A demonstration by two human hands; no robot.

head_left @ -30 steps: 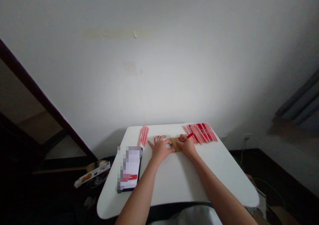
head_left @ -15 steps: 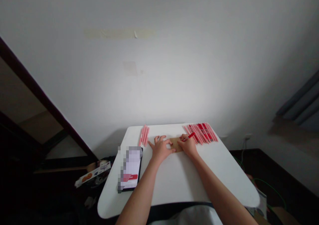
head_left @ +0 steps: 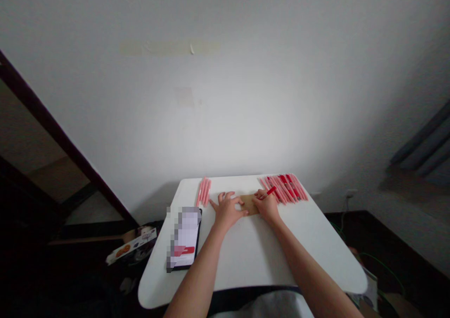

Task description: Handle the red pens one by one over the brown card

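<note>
A small brown piece of paper or card (head_left: 249, 204) lies flat on the white table. My left hand (head_left: 227, 209) has its fingers spread, with thumb and index finger resting on the card's left edge. In my right hand (head_left: 267, 208) a red pen (head_left: 270, 192) is gripped, its tip down by the right part of the card and hidden behind the fingers. Just beyond that hand is a row of many pink pens or sticks (head_left: 279, 186) with a few red pens (head_left: 288, 182) among them. A smaller group of pink ones (head_left: 203, 191) lies left of my left hand.
A phone (head_left: 185, 238) with a partly pixelated screen lies on the left of the white table (head_left: 253, 257). Behind the table rises a white wall (head_left: 239, 121). A box (head_left: 131, 246) and clutter are on the dark floor at left; a green cable (head_left: 388, 265) runs at right.
My right hand and the red pen have shifted very slightly on the card. My left hand stays in place, and the card and the other pens have not visibly moved.
</note>
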